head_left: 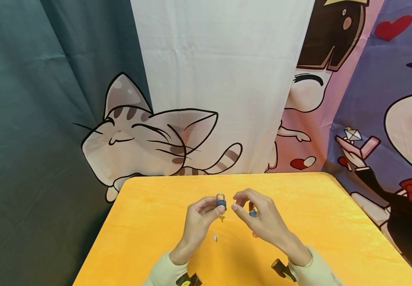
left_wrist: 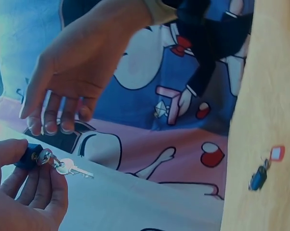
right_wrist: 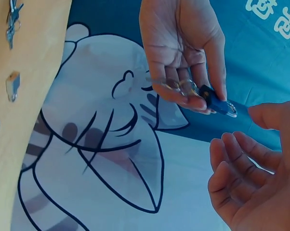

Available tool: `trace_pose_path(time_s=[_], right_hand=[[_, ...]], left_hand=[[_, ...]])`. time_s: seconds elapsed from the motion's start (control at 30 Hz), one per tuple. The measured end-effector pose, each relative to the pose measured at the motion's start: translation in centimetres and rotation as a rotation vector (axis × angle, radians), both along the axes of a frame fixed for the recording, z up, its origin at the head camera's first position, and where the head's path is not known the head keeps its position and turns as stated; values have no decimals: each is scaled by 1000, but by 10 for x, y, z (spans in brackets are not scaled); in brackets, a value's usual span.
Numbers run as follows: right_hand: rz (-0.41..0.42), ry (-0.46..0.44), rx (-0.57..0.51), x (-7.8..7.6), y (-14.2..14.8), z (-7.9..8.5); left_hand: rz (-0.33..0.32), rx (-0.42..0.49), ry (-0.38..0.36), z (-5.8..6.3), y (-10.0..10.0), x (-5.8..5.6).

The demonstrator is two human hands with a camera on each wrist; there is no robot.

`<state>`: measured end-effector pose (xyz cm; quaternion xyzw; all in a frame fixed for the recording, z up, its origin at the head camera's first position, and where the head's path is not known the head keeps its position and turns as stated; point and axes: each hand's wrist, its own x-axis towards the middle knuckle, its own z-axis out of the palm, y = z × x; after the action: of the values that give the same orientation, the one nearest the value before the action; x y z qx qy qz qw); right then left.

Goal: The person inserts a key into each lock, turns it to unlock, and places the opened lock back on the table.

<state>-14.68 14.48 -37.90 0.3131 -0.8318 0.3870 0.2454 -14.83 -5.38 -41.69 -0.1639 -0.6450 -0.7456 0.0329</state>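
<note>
My left hand (head_left: 199, 220) pinches a small blue padlock (head_left: 221, 203) between thumb and fingers, its metal shackle upward in the head view. Keys (left_wrist: 72, 168) hang from the lock's keyhole on a ring, beside the curled fingers. Just right of the padlock, my right hand (head_left: 263, 214) is raised with loosely bent fingers and nothing in its grasp. A gap separates its fingertips from the shackle (right_wrist: 232, 109) in the right wrist view. Both hands are above the yellow table (head_left: 156, 198).
On the table lie a silver key-like piece (head_left: 215, 237) and, partly behind the right hand, a blue item (head_left: 253, 213). The left wrist view shows a blue padlock (left_wrist: 257, 178) beside a red tag (left_wrist: 277, 153). Another small lock (right_wrist: 13, 86) and keys (right_wrist: 11, 29) lie there too. Printed curtains hang behind.
</note>
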Motion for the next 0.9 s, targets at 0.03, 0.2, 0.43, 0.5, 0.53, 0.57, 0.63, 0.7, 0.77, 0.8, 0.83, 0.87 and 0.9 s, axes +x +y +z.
trace_pose_path(time_s=[0.03,0.2,0.43,0.5,0.53,0.57,0.63,0.7,0.77,0.8,0.83,0.87,0.9], right_hand=[[3,13,10,0,0,1],[19,94,87,-2,0,3],[36,185,271,-1,-1,1],[35,221,316,-1,-1,-1],[33,238,332,-2,-1,-2],[31,255,346,-2,-2,-3],[32,287,364,-3,-2,-5],[32,315,377,-4,-3,-6],[36,341,382,-5,-4,-8],[37,349,384,-5,-4,-9],[39,356,384,-5,-5,-10],[40,360,384,-5,-5,-10],[41,365,383,-6,-6,-11]], left_hand=[[4,-17,18,-1,0,0],[39,-123,180,-9,-3,-1],[189,-363,529,-20,-7,-3],[230,-420,612,-22,-8,-3],[248,-445,649,-24,-9,-4],[260,-464,681,-25,-10,-4],[275,-492,740,-27,-11,-4],[279,-510,790,-29,-11,-4],[280,-525,826,-30,-12,-4],[279,-531,842,-30,-12,-4],[280,-539,855,-30,-12,-3],[283,-548,866,-30,-12,-3],[288,-557,877,-30,-13,-2]])
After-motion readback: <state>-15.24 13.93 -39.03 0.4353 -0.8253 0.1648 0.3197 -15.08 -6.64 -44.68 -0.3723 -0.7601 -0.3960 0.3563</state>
